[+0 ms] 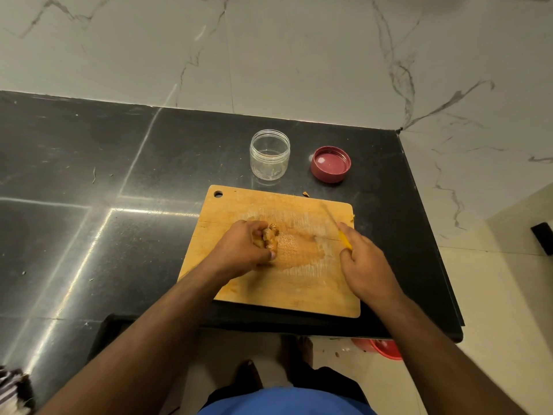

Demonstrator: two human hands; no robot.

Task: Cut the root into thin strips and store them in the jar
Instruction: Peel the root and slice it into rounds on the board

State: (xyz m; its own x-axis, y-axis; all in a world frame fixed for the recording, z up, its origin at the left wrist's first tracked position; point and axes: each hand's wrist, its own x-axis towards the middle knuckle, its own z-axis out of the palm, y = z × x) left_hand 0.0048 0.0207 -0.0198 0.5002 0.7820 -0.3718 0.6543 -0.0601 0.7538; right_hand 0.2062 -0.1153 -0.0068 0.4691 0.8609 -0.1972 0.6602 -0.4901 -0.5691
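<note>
A knobbly brown root (270, 237) is held down on a wooden cutting board (314, 283) by the left hand (245, 248), whose grip is clamped on it, fingers curled over the top and the thumb pressed at its near side. Much of the root is hidden under those fingers, so its full shape cannot be made out. The right hand (363, 262) is closed around the yellow handle of a knife (344, 239); only a small part of the handle shows, and the thin blade, pointing away toward the far right corner of the board, is blurred and hard to see. Knife and root are apart, with a worn, stained patch of the board between them.

The board lies at the near edge of a dark stone surface (89, 205). Beyond the board, just past its far edge, a clear plastic jar (270, 154) stands upright and open; it appears empty. To its right, apart from it, a red lid (330, 163) lies with its inside facing up. A small scrap (305, 193) lies just off the board's far edge. Nothing stands between the hands and the jar.

Below the surface, a red tub (386, 348) on the floor is mostly cut off by the edge, and a striped cloth (13, 390) is cropped at the lower left corner. No writing can be read.
</note>
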